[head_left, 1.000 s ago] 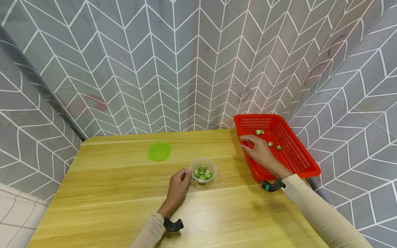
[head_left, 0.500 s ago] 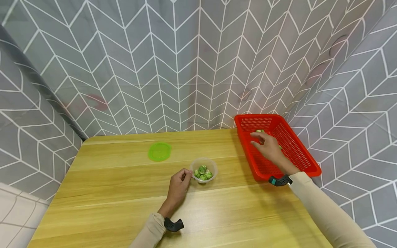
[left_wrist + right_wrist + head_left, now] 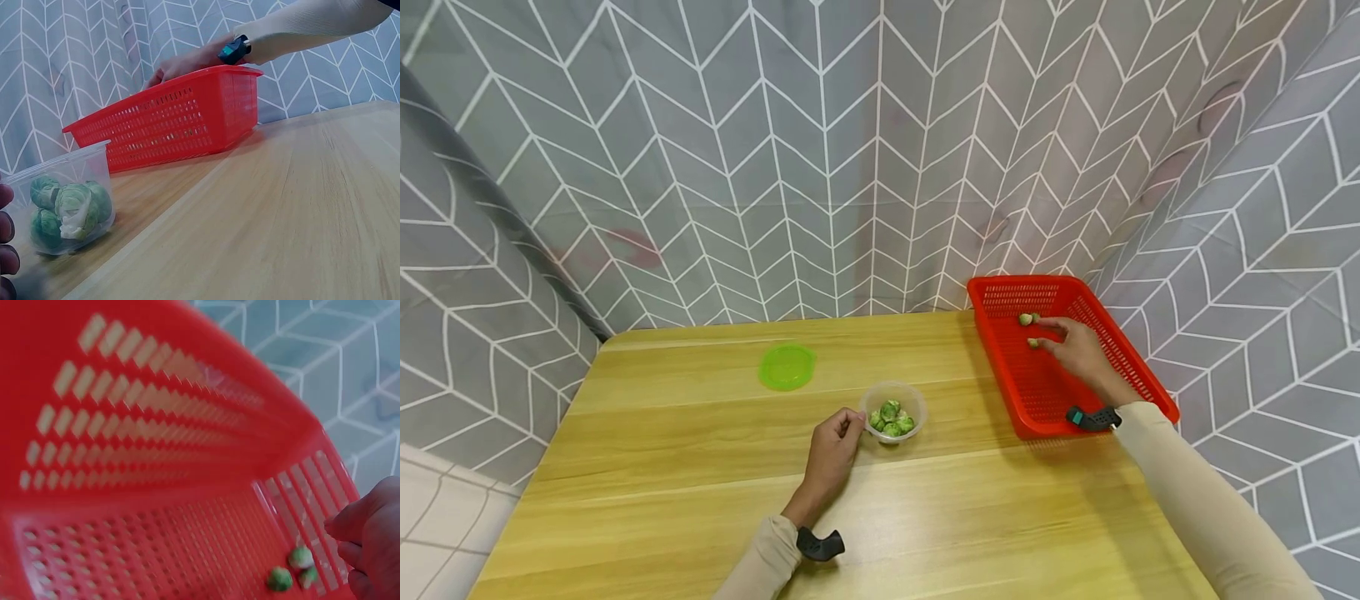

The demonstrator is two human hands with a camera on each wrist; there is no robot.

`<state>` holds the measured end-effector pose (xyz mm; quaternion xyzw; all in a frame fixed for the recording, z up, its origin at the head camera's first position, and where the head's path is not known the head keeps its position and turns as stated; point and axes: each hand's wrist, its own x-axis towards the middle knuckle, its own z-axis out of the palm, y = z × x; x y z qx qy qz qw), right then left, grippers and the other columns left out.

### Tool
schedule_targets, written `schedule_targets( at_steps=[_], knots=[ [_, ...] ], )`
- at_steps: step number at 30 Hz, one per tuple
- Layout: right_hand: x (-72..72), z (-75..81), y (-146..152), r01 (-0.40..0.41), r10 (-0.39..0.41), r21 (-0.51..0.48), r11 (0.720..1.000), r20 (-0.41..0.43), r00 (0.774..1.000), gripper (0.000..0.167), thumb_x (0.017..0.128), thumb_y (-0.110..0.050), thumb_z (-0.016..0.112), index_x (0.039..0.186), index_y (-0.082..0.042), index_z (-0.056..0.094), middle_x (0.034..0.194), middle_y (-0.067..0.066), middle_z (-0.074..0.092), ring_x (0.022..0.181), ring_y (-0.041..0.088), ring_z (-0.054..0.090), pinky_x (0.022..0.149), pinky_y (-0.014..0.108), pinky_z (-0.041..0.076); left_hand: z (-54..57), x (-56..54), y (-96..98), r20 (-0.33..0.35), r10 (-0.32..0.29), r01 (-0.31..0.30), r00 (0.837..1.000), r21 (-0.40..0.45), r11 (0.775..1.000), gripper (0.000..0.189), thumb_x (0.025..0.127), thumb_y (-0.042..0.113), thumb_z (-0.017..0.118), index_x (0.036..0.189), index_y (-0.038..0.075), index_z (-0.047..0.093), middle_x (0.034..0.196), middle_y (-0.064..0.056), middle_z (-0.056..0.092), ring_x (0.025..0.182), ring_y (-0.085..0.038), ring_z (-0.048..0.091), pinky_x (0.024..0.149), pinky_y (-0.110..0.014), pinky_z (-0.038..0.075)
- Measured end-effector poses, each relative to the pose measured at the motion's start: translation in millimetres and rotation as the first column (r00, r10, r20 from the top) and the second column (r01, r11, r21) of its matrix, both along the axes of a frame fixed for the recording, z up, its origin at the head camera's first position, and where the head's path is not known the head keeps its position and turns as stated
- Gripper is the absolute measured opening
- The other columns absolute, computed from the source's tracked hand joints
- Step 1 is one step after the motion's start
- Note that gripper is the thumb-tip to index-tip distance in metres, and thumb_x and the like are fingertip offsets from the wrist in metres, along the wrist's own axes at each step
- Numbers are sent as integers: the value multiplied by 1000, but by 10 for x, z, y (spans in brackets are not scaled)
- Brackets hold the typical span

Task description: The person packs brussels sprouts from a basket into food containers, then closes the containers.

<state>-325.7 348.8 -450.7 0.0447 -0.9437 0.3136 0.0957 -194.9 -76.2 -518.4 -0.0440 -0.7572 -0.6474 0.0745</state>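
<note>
My left hand [image 3: 833, 446] pinches the near-left rim of a small clear plastic container [image 3: 917, 402]. Several green Brussels sprouts [image 3: 891, 412] lie inside it; in the left wrist view the container [image 3: 94, 164] stands on the table by my fingertips. My right hand [image 3: 1078, 350] is down inside the red plastic basket [image 3: 1011, 387], thumb and forefinger spread apart. One sprout [image 3: 1033, 342] lies by the thumb tip and a pair of sprouts [image 3: 1026, 319] near the forefinger. In the right wrist view, three sprouts, one a green sprout [image 3: 279, 579], rest on the basket floor near the hand [image 3: 375, 540].
A green round lid [image 3: 787, 367] lies flat at the back of the wooden table [image 3: 662, 467], left of the container. The basket's slotted walls rise around my right hand. Patterned grey curtains [image 3: 850, 167] hang behind and on both sides.
My right hand has moved from above the basket's left rim rightward and down into it, its fingers coming near the sprouts. The left hand and container have stayed put.
</note>
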Motion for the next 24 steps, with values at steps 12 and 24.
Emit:
schedule_targets(
  at_steps=[12,24],
  knots=[
    [-183,-95,310,22,-32,80,997,127,991,45,92,-6,70,132,11,58,128,32,60,87,34,57,65,27,45,-16,-6,-8,-6,-4,4,1000,-1,1000,25,102,12,60,83,-1,68,63,-10,53,56,-6,39,58,-22,34],
    [-282,-129,412,-6,-27,141,990,229,973,53,92,-8,71,136,14,51,135,38,51,117,49,52,100,58,41,6,3,1,7,-2,2,1000,3,1000,23,102,10,60,83,0,68,71,-25,58,58,-7,41,59,-22,35]
  ],
)
